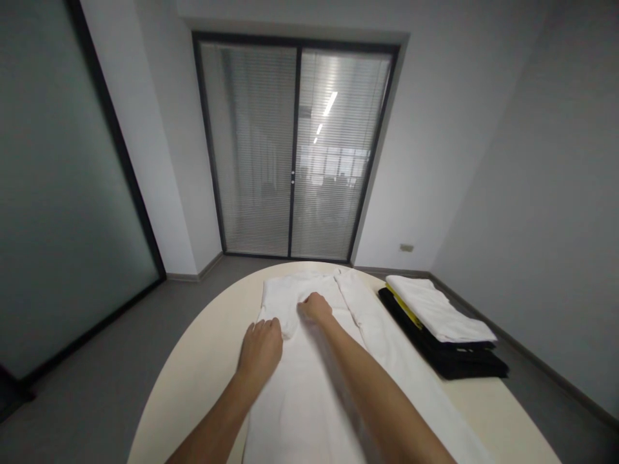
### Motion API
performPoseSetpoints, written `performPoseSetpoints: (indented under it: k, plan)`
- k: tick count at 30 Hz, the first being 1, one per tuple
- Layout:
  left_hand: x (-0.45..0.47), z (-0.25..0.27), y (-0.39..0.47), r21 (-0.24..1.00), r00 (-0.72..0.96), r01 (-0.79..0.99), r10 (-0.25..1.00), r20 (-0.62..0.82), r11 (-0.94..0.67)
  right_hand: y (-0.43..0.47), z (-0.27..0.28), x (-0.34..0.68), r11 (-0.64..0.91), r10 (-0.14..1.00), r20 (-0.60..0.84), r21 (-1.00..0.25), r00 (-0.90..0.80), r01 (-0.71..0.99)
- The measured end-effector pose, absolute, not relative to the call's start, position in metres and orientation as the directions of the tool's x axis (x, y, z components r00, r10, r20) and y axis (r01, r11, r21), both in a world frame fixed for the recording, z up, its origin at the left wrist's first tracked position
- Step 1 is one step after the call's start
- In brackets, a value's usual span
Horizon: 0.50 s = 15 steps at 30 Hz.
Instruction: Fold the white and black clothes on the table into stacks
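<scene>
A white shirt (300,399) lies spread along the table, its right part folded inward as a long strip with a visible edge. Near the shirt's far left, a sleeve-like flap (280,299) rests across the body. My left hand (262,345) is closed on the cloth at the left edge, just below this flap. Further in and a little farther away, my right hand (316,306) pinches the same cloth near the flap's inner end. The fingertips of both hands are partly hidden. My right forearm crosses over the shirt.
The round-ended cream table (193,361) carries a stack of folded clothes at the right: a white one (440,309) on top, a yellow one (409,309) and black ones (464,364) below. Beyond the table stand a glazed door with blinds (294,148) and white walls.
</scene>
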<state>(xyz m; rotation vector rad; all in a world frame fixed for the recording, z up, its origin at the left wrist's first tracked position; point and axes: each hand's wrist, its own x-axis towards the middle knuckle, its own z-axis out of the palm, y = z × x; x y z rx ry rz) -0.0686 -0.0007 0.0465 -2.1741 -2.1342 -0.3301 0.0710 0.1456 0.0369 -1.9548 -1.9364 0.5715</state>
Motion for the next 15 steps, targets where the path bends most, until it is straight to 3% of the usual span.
performPoseSetpoints:
  k: [3, 8, 15]
  plan:
    - [-0.065, 0.044, 0.001, 0.134, -0.010, 0.991, 0.979, 0.201, -0.017, 0.155, 0.037, 0.063, 0.049, 0.999, 0.014, -0.564, -0.050, 0.824]
    - [-0.061, 0.026, 0.002, 0.146, 0.107, 0.977, 0.953, 0.285, -0.153, 0.166, 0.037, 0.059, 0.133, 0.989, 0.133, -0.614, -0.064, 0.778]
    - [-0.060, 0.012, -0.001, 0.046, 0.080, 0.995, 0.968, 0.237, -0.093, 0.157, 0.025, 0.068, 0.123, 0.982, 0.186, -0.508, -0.031, 0.853]
